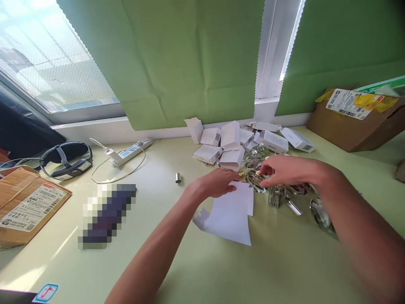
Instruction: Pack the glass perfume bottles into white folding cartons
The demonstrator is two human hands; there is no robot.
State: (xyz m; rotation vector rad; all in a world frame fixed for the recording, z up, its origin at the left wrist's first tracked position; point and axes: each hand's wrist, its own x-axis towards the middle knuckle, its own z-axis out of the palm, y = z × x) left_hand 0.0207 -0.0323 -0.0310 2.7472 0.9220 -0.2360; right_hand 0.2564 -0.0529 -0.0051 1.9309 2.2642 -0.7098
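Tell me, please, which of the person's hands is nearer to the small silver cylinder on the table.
Left. The left hand is to the right of the silver cylinder, by the white sheet; the right hand is farther right, by the glass items.

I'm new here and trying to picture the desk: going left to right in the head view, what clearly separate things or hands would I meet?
Labelled parcel → power strip → small silver cylinder → left hand → right hand → brown cardboard box.

Room nearside of paper [232, 217]; boxes [230, 136] block rear.
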